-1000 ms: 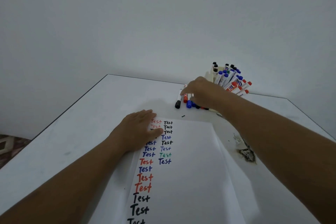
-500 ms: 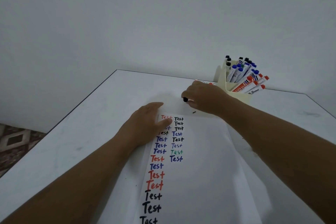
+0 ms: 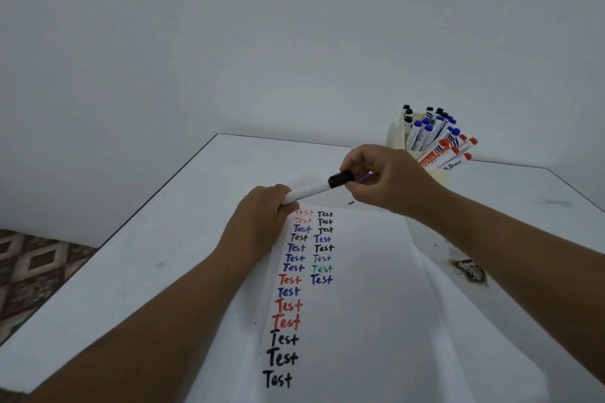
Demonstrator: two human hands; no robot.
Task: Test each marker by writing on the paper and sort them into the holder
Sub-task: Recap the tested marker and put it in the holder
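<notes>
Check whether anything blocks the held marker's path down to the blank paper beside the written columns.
Nothing visible does. The marker, its black cap on, is held by both hands above the paper; the blank area below is unobstructed.

White table (image 3: 170, 239); paper (image 3: 376, 321), marker holder (image 3: 438, 173), perhaps a stain (image 3: 468, 271).

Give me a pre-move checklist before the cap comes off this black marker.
1. Left hand grips the marker barrel: ok.
2. Right hand pinches the black cap: ok.
3. Cap already off: not ok, it sits on the barrel.
4. Free space on the paper below the second column of "Test" words: ok.
5. Holder within reach behind the right hand: ok.
6. Marker has ink: cannot tell.
</notes>
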